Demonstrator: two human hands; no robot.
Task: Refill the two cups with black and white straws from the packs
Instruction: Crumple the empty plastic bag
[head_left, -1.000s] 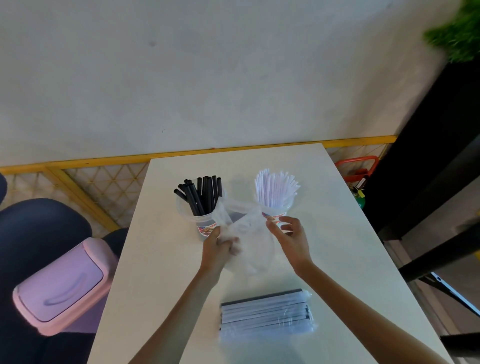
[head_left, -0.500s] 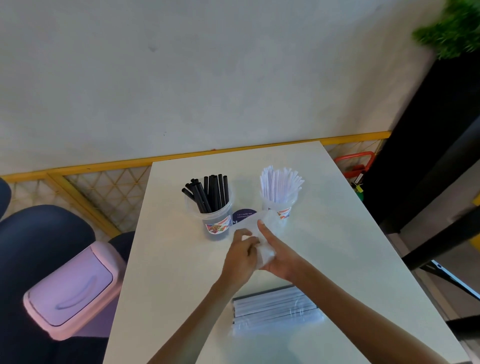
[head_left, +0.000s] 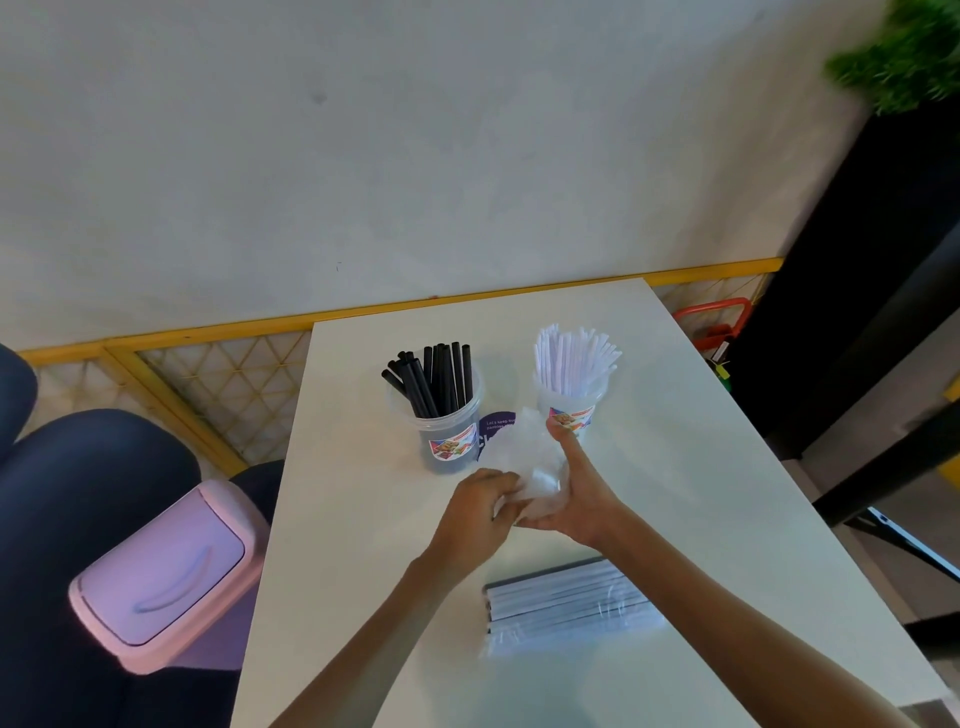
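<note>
The black straws (head_left: 434, 379) stand in the left cup (head_left: 452, 449), and the white straws (head_left: 574, 364) stand in the right cup (head_left: 569, 413). Both cups are clear, and each has a bright sticker on its front. They sit side by side near the far end of the white tabletop (head_left: 363, 519). I can see a round purple sticker (head_left: 496, 423) on the tabletop between them.

Just in front of the cups, both hands hold a crumpled clear bag (head_left: 535, 462). The left hand (head_left: 480, 512) has its fingers curled tight into the left side of the bag. The right hand (head_left: 576, 493) grips the bag from the right and from below, and its thumb sticks up along the bag, close to the right cup. I cannot tell if the bag touches the tabletop.

Nearer to me, a pack (head_left: 566, 608) of pale straws lies flat on the tabletop between the two arms. It is wrapped in clear plastic and has a dark strip along its far edge. No hand touches it.

To the left of the tabletop, lower down, I see a pink bin (head_left: 166, 571) with a lid. A green plant (head_left: 904, 67) shows in the top right corner, in front of the pale wall (head_left: 415, 156).
</note>
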